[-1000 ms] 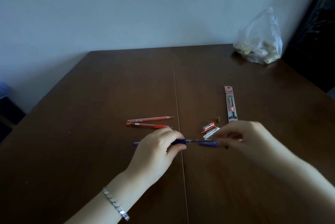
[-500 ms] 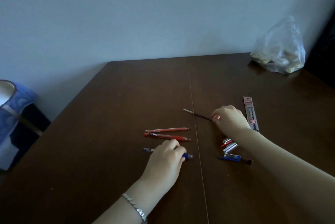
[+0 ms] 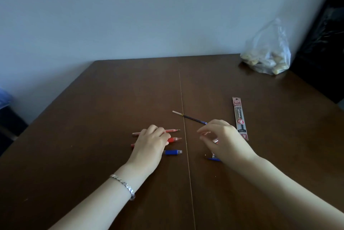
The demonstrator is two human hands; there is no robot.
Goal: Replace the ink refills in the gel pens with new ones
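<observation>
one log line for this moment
left hand on red pen | right hand hovering | loose refill on table | blue barrel on table

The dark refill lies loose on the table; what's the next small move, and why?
Probably the right hand should reach for the refill pack just beside it. The loose refill lies apart from the blue barrel, which would need a new one.

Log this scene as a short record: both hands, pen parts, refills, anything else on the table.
left hand: lies over red pen and thinner red pen; grip unclear
right hand: fingers loosely curled, nothing visibly held
blue barrel: on table, beside left hand
loose refill: lying across table seam
refill packet: flat, beyond right hand
plastic bag: far right corner
</observation>
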